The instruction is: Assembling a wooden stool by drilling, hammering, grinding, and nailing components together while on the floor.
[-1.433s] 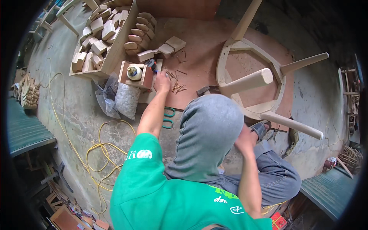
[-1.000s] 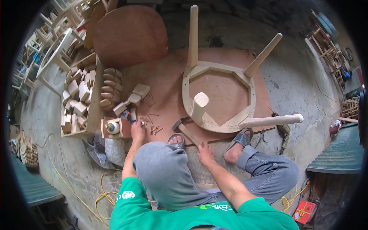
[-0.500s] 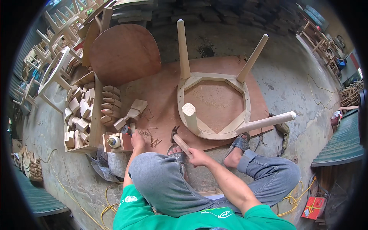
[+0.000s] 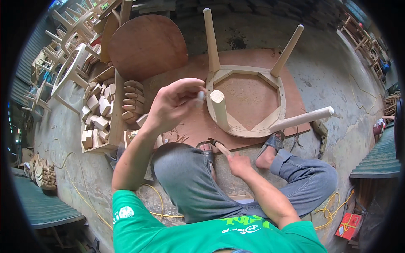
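My left hand [image 4: 177, 103] is raised beside the nearest leg of an upturned wooden chair frame [image 4: 242, 71]. Its fingers are pinched round a small pale piece [image 4: 201, 96], blurred and too small to name. The frame lies with its legs pointing up and corner braces inside its rounded rim. Lower down, my right hand [image 4: 241, 164] grips a hammer [image 4: 223, 148] by its wooden handle, the dark head close to my left foot. Loose nails [image 4: 181, 138] lie on the reddish plywood sheet [image 4: 291, 95] under the frame.
At left stands a wooden box [image 4: 120, 109] full of cut blocks, with more blocks [image 4: 133, 99] stacked beside it. A round-edged board [image 4: 148, 47] leans behind. Unfinished chairs [image 4: 75, 71] crowd the far left. A yellow cord [image 4: 74, 179] crosses the floor; a power tool [image 4: 321, 137] lies right.
My left hand has risen from the nails and small box to beside the chair leg, now pinching a small pale piece. The hammer in my right hand has dropped lower, nearer my foot.
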### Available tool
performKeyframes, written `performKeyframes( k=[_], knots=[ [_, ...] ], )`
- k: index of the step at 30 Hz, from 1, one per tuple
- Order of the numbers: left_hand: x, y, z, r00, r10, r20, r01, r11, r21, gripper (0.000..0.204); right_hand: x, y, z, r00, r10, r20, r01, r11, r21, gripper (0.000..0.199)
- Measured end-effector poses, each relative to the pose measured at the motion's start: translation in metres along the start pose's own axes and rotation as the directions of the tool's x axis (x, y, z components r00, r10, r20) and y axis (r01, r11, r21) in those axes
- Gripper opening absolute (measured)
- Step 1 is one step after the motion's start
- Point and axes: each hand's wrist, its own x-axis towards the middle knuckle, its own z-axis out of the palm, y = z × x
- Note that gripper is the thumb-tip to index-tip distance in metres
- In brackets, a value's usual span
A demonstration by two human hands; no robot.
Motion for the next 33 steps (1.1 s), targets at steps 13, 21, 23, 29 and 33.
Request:
performKeyframes(
  k=[13,21,23,29,33],
  knots=[
    [0.023,-0.007,0.022,0.997,0.057,0.052,-0.074,0.884,0.462,0.024,0.0,0.05,-0.003,0.99,0.004,0.141,-0.049,0.948,0.315,0.04],
    [0.019,-0.005,0.018,0.991,0.121,0.048,-0.128,0.826,0.549,0.025,-0.16,0.054,-0.146,0.958,-0.232,-0.168,0.284,0.842,0.46,0.032],
    [0.024,-0.004,0.024,0.988,0.147,0.047,-0.149,0.827,0.542,0.025,-0.187,0.058,-0.167,0.973,-0.168,-0.159,0.226,0.839,0.496,0.03],
    [0.02,-0.003,0.02,0.985,0.155,0.07,-0.169,0.833,0.528,0.025,-0.198,0.047,-0.188,0.946,-0.02,-0.325,0.269,0.611,0.745,0.02],
    [0.021,-0.003,0.025,0.961,0.255,0.108,-0.272,0.798,0.537,0.023,-0.182,0.045,-0.202,0.814,-0.123,-0.567,0.51,0.619,0.597,0.022]
  ],
)
